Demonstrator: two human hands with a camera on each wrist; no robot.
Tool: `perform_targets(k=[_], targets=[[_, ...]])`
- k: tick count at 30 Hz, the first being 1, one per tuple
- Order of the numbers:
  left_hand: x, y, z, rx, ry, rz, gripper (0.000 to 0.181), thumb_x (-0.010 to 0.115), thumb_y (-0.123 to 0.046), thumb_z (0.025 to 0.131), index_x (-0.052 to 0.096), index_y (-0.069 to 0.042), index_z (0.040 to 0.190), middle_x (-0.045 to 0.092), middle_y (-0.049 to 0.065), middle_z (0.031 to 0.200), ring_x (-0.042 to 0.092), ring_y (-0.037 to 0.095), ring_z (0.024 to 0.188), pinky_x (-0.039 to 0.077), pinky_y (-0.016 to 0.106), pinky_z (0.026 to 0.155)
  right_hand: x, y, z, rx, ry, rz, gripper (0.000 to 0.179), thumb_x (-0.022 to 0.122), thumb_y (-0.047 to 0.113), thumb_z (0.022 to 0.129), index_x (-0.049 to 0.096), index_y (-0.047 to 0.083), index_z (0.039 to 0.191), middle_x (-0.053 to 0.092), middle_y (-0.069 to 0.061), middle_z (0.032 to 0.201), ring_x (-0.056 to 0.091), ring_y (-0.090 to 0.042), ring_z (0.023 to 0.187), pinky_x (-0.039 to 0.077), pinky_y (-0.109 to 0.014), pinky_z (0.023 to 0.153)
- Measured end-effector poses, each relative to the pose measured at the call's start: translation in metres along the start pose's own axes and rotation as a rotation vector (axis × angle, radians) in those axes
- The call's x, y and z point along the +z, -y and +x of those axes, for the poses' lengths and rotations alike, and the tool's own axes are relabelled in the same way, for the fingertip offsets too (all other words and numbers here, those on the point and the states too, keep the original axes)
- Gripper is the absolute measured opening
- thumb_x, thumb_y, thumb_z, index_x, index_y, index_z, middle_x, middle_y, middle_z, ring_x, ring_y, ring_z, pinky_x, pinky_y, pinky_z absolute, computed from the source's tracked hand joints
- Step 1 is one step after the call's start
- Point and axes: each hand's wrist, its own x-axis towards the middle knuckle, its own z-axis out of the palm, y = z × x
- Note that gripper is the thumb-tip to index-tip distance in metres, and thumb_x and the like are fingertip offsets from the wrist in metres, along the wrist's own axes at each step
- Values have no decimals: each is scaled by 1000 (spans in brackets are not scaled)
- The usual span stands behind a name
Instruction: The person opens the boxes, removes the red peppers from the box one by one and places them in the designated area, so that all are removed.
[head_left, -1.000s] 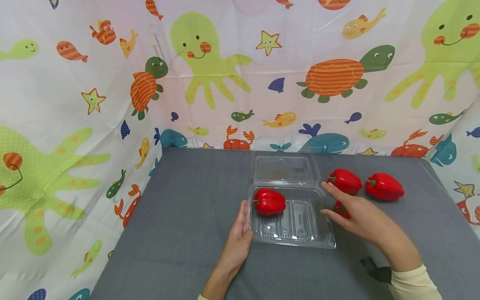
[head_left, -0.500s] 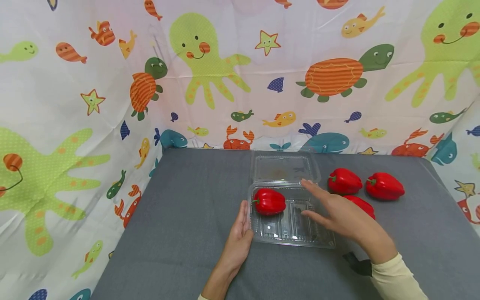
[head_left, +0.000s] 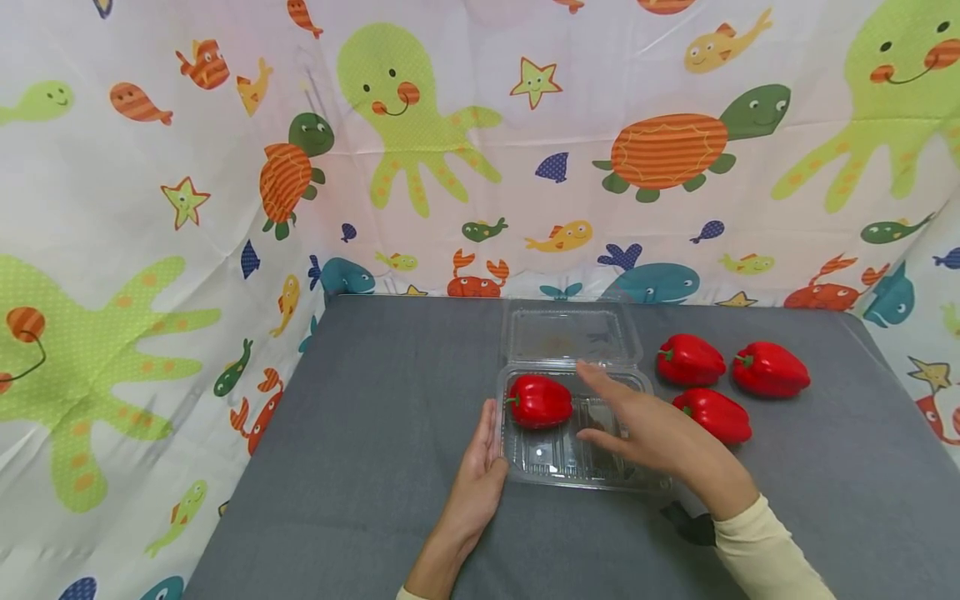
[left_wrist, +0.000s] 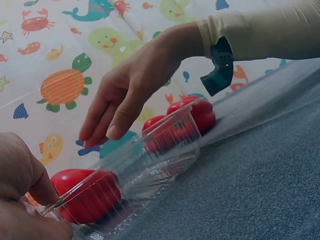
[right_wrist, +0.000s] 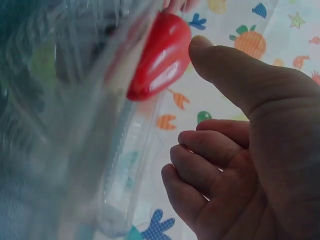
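Note:
A clear plastic clamshell container (head_left: 551, 481) lies on the grey cloth, its lid (head_left: 570, 333) folded back flat behind it. One red bell pepper (head_left: 540, 402) sits in the left part of the container, stem pointing left. My left hand (head_left: 477, 471) is at the container's left side; in the left wrist view, thumb and fingers (left_wrist: 42, 187) pinch its rim. Above the right half of the container hovers my right hand (head_left: 660, 429), fingers extended, thumb apart and nothing held. The right wrist view shows the same hand (right_wrist: 240, 150) with the pepper (right_wrist: 162, 57) beyond the thumb tip.
To the right of the container lie three more red bell peppers: one at the back (head_left: 692, 360), one farther right (head_left: 771, 369) and one nearer (head_left: 716, 415), partly behind the right hand. A curtain (head_left: 450, 150) printed with sea animals hangs behind and beside the table (head_left: 390, 433).
My right hand has moved left, from beside the peppers on the right to over the container, and the nearer pepper shows more. My left hand, the container and the peppers stay put.

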Motion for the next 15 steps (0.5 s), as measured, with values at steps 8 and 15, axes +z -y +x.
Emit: perform_targets(k=[8, 15], targets=[[0, 0, 1, -16, 0, 10, 87, 32, 17, 96, -3, -10, 170, -2, 2, 179, 0, 10, 162, 12, 20, 125, 14, 11, 9, -27, 6, -5, 104, 85, 41, 89, 25, 17, 170, 33, -7, 170, 48, -33, 147, 53, -52, 108], [0, 0, 1, -3, 3, 12, 87, 33, 17, 95, -3, -9, 170, -3, 3, 179, -1, 10, 162, 11, 20, 126, 25, 20, 21, -81, -30, -40, 105, 86, 40, 88, 26, 11, 169, 35, -10, 169, 49, -34, 147, 54, -53, 106]])
